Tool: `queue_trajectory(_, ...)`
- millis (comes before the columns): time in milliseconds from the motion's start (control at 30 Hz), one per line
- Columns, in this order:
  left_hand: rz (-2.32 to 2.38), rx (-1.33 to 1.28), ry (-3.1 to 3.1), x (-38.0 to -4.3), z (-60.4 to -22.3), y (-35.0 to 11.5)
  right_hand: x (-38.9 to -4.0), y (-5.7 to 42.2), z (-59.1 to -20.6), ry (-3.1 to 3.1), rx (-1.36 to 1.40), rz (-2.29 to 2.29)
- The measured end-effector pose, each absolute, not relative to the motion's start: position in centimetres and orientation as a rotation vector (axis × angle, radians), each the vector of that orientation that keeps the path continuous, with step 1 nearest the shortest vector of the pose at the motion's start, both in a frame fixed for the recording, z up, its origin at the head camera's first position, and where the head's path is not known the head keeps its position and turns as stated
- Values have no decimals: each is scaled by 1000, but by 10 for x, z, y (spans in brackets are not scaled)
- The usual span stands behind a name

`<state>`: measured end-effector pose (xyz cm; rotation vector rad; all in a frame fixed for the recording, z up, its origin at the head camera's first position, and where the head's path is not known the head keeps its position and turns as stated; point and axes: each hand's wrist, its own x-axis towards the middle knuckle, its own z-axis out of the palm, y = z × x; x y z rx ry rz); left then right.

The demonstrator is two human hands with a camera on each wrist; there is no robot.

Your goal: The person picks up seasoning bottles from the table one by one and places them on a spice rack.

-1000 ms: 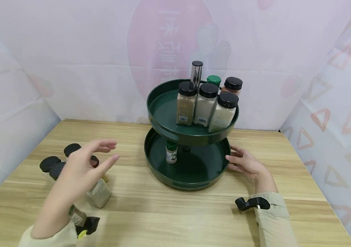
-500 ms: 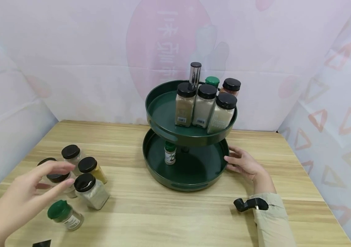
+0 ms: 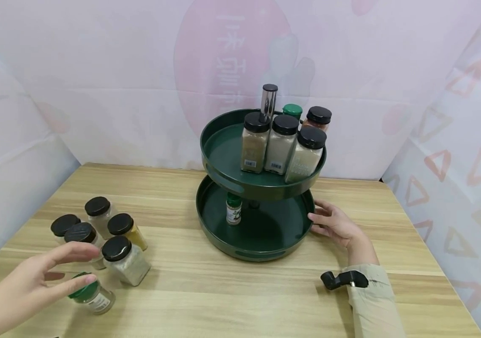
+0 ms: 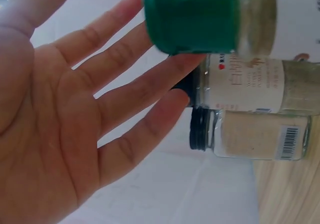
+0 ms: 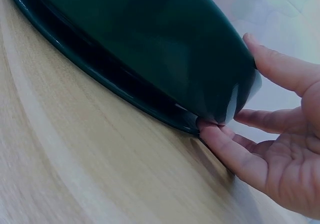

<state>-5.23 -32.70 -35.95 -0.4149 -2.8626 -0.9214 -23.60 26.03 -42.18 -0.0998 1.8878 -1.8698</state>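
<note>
On the left, my left hand [image 3: 42, 284] hovers with fingers spread beside a green-capped spice jar [image 3: 96, 298]. In the left wrist view the jar's green cap [image 4: 192, 19] overlaps the fingertips, and the palm holds nothing. A dark green two-tier turntable rack [image 3: 253, 253] stands in the middle. My right hand [image 3: 337, 225] grips its lower tray at the right side. In the right wrist view the thumb [image 5: 280, 67] lies on the tray's rim [image 5: 200, 59] while the other fingers reach its underside. A small green-capped jar [image 3: 234, 213] stands in the lower tray.
Several black-capped jars stand close by the left hand, among them a square jar [image 3: 128, 267] and a yellow-filled jar [image 3: 132, 234]. The upper tray [image 3: 223, 145] carries more jars on its right half, around a metal post [image 3: 268, 101]. Fabric walls [image 3: 139, 94] enclose the table.
My left hand has moved left and down, from above the black-capped jars to the green-capped jar. The right hand stays on the lower tray.
</note>
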Motion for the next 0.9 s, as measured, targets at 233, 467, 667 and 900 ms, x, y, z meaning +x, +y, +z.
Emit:
queue_trajectory(233,-888,-345,-2996,-52,-366,-329,-236,260,-421,1884,-102,-1872)
queue_trajectory(467,-918,-414,-3001,-54,-372,-332,-236,261,-420,1870,-108,-1874)
queue_trajectory(667,-1002,-539,-2984,-55,-378,-337,-237,261,-421,1865,-111,-1879)
queue_trajectory(900,-1084,-693,-2992,-53,-378,-342,-238,261,-423,1873,-110,-1870)
